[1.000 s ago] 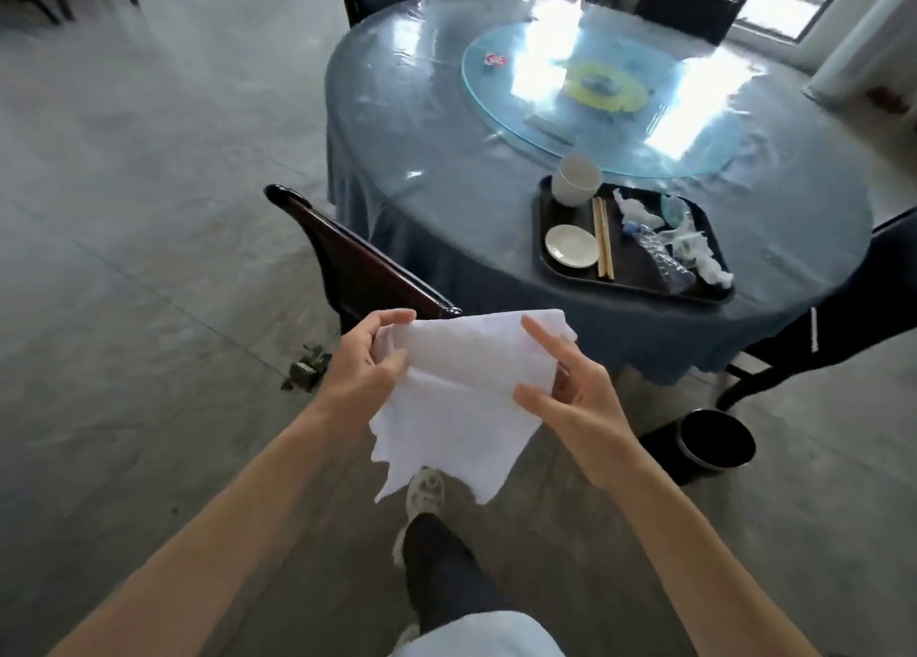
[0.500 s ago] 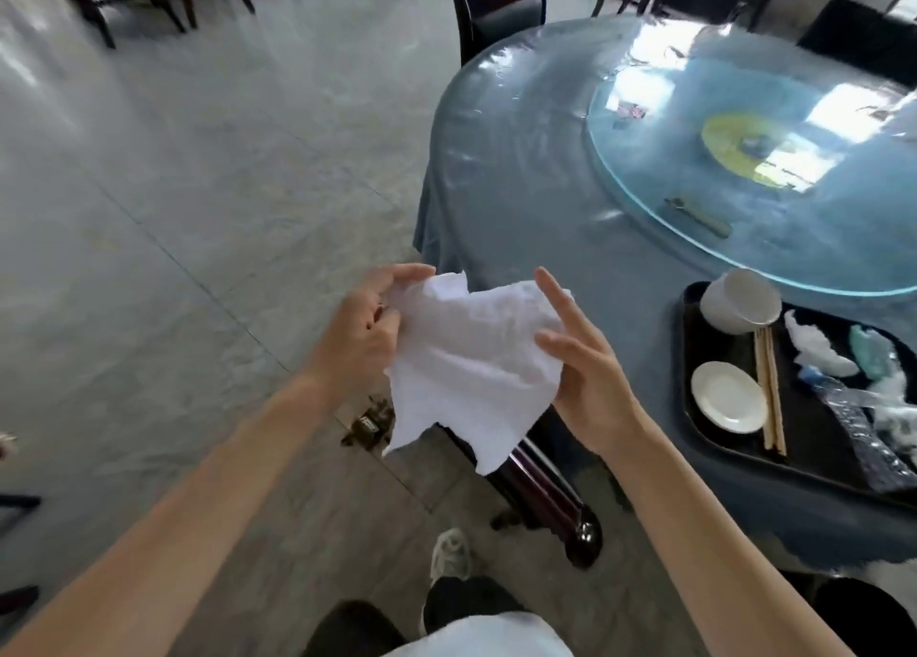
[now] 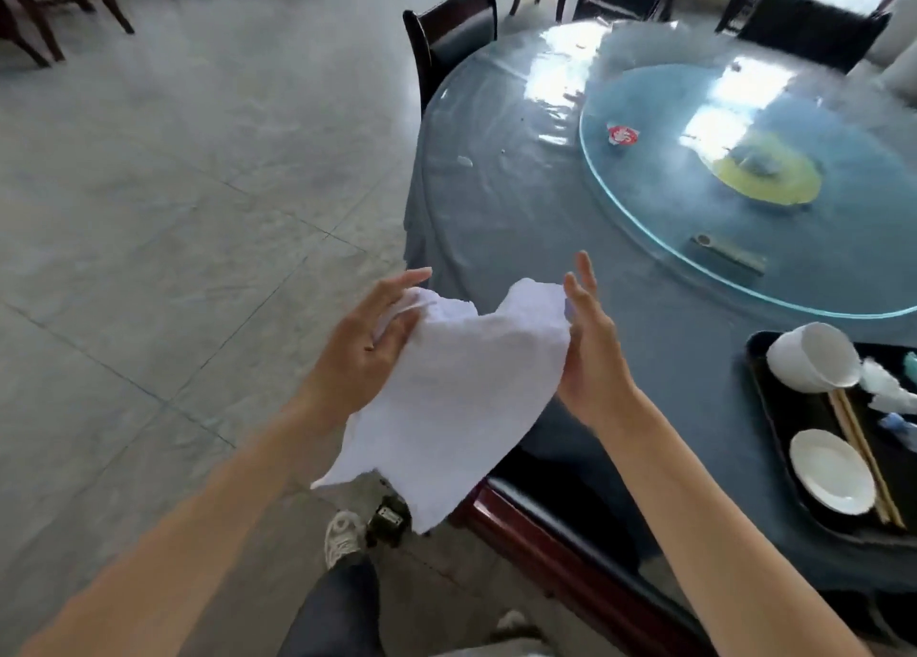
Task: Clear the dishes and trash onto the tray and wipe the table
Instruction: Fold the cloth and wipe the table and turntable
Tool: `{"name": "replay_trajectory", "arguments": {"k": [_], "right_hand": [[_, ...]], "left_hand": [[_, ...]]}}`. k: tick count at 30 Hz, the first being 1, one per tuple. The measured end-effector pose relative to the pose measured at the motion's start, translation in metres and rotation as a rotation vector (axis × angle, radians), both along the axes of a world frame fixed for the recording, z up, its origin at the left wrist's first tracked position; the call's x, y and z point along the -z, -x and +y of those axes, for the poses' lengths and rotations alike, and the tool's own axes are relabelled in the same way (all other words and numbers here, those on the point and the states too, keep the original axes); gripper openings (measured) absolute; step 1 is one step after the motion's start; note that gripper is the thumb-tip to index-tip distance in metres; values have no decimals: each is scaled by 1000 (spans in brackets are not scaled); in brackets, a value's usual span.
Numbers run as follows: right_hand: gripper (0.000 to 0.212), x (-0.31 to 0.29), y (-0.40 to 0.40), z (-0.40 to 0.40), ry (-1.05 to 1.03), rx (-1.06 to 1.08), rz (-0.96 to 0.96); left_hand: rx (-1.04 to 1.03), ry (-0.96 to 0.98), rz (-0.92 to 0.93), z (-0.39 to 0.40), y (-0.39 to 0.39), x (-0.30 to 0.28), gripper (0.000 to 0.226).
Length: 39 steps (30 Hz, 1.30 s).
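I hold a white cloth (image 3: 461,388) in the air between both hands, just short of the near edge of the round blue table (image 3: 511,199). My left hand (image 3: 367,343) grips its left corner, with the index finger stretched out. My right hand (image 3: 590,353) holds the right corner, fingers straight up and the thumb hidden behind the cloth. A black tray (image 3: 764,388) at the right carries a tipped white cup (image 3: 814,358), a small white plate (image 3: 831,473), chopsticks (image 3: 863,453) and crumpled trash (image 3: 888,388).
A glass turntable (image 3: 694,239) covers the table's middle, with a red-and-white wrapper (image 3: 622,135) and a flat grey bar (image 3: 727,254) on it. A dark wooden chair (image 3: 546,542) stands right below the cloth; another chair (image 3: 451,26) is at the far side. Open floor lies to the left.
I have stepped closer and turned towards the table, so it fills more of the view. The cloth stays between my hands, now raised near the table edge with my fingers more spread.
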State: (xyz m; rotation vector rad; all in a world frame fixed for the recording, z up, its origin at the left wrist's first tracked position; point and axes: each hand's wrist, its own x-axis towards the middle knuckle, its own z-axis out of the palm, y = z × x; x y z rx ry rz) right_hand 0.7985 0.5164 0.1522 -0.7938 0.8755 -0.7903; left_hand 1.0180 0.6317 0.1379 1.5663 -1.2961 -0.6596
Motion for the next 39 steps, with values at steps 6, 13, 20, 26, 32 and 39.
{"name": "replay_trajectory", "arguments": {"k": [6, 13, 20, 26, 32, 39], "right_hand": [[59, 8, -46, -25, 228, 194, 296], [85, 16, -35, -53, 277, 159, 499], [64, 44, -15, -99, 389, 211, 786], [76, 92, 3, -197, 433, 271, 942], [80, 180, 24, -304, 110, 166, 1199], [54, 214, 6, -347, 729, -33, 1553]], "left_hand": [[80, -162, 118, -59, -90, 10, 35], [204, -323, 35, -139, -119, 42, 10], [421, -264, 12, -216, -110, 58, 29], [415, -202, -153, -341, -92, 82, 25], [362, -280, -568, -478, -46, 132, 37], [203, -288, -641, -403, -4, 188, 32]]}}
